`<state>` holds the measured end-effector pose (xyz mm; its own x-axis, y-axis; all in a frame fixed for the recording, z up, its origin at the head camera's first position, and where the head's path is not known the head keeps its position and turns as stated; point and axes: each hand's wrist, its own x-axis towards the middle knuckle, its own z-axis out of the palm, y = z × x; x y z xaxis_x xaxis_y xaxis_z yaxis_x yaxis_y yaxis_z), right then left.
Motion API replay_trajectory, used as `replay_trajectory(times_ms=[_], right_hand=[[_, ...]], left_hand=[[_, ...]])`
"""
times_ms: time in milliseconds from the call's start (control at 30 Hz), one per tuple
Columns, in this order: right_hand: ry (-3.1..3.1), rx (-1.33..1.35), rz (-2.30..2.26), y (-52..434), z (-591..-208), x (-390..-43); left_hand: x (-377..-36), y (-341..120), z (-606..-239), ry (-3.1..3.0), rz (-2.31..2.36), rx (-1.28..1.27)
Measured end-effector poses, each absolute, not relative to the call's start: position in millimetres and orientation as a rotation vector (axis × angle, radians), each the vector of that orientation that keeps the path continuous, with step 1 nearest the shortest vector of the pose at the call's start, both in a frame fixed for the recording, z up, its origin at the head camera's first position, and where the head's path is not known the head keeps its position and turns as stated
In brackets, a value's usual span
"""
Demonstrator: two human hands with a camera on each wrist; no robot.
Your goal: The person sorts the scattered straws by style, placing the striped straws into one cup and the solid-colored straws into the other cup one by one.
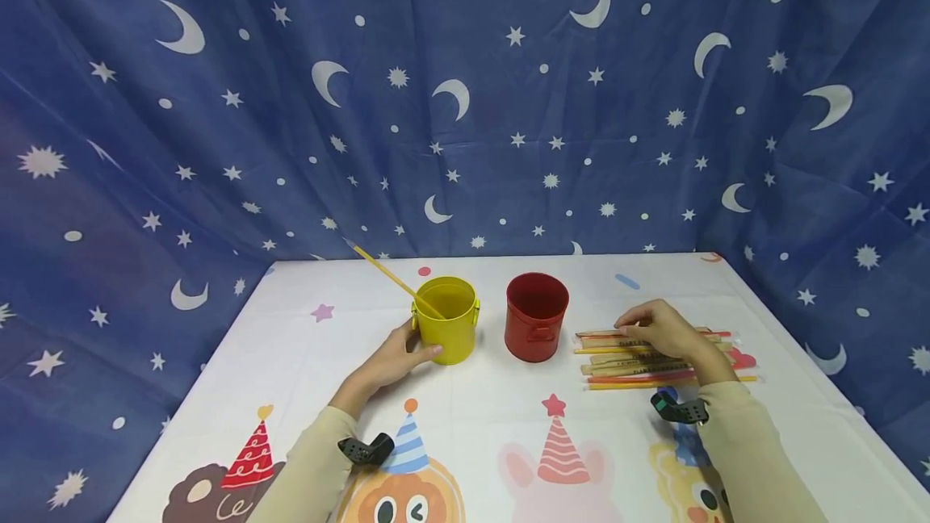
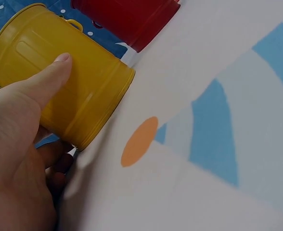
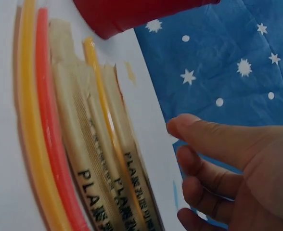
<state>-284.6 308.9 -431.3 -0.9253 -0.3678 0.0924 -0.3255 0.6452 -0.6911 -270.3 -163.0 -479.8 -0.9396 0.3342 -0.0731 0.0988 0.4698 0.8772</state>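
Two hands busy | left hand (image 1: 395, 361) fingers wrap small yellow metal bucket (image 1: 446, 320) on counter (image 1: 479, 418) | right hand (image 1: 664, 332) fingers loosely curled over wrapped straws (image 1: 654, 368), holding none | pinch one only, keep bucket steady.

Yellow bucket (image 1: 446, 320) holds a yellow straw (image 1: 392, 277); at its 3 o'clock, a red bucket (image 1: 537, 315). Yellow, orange-red and tan-wrapped straws (image 1: 654, 357) lie further right. White tablecloth (image 1: 508, 418) shows party hats; blue backdrop (image 1: 291, 103) shows white moons and stars.

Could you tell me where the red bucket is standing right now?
In the head view, the red bucket stands mid-table, between the yellow bucket and the straws.
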Motion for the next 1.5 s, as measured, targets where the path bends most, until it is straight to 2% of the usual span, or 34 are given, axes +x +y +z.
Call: replay_trajectory(times_ms=[800, 1100, 1500], right_hand=[[2.875, -0.329, -0.975, 320, -447, -285], [2.851, -0.359, -0.974, 318, -449, -286], [2.950, -0.268, -0.794, 316, -451, -289]], left_hand=[[-270, -162, -480, 2.511, 1.435, 0.335], [-272, -164, -476, 2.509, 1.426, 0.382], [-268, -163, -478, 2.503, 1.443, 0.373]])
